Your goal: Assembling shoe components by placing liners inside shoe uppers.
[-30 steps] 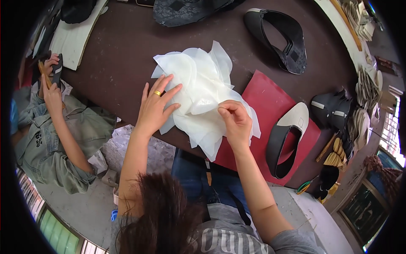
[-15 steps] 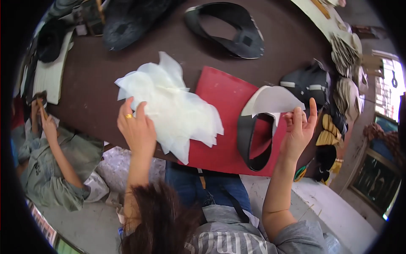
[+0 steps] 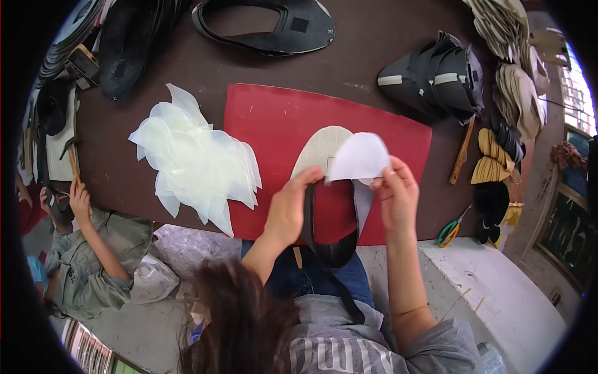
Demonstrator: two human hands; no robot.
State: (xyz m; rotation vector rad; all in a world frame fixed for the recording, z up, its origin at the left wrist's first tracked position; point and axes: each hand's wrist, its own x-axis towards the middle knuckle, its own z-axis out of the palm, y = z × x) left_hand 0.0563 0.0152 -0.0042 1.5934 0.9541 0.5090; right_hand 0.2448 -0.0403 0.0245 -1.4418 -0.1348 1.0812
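A shoe upper lies with its cream-lined toe [image 3: 316, 146] pointing away from me and its black sides [image 3: 336, 254] looping toward my lap. Over the right part of that toe is a white half-round piece [image 3: 361, 156], its right corner pinched between the thumb and fingers of my right hand [image 3: 400, 193]. My left hand [image 3: 289, 209] rests at the upper's left edge, fingers stretched out toward the white piece's lower left corner. To the left lies a loose, fanned pile of similar thin white pieces [image 3: 193, 156].
Under the upper is a red sheet [image 3: 268, 112] on the brown table [image 3: 355, 75]. Black uppers [image 3: 265, 28] lie along the far side, with a nested stack [image 3: 430, 78] at right. Green-handled scissors [image 3: 450, 232] lie near the right edge. A co-worker's hand [image 3: 80, 201] holds a hammer at left.
My left hand has left the white pile and come to the upper's left edge. My right hand has moved left and down with the white piece. The view has shifted.
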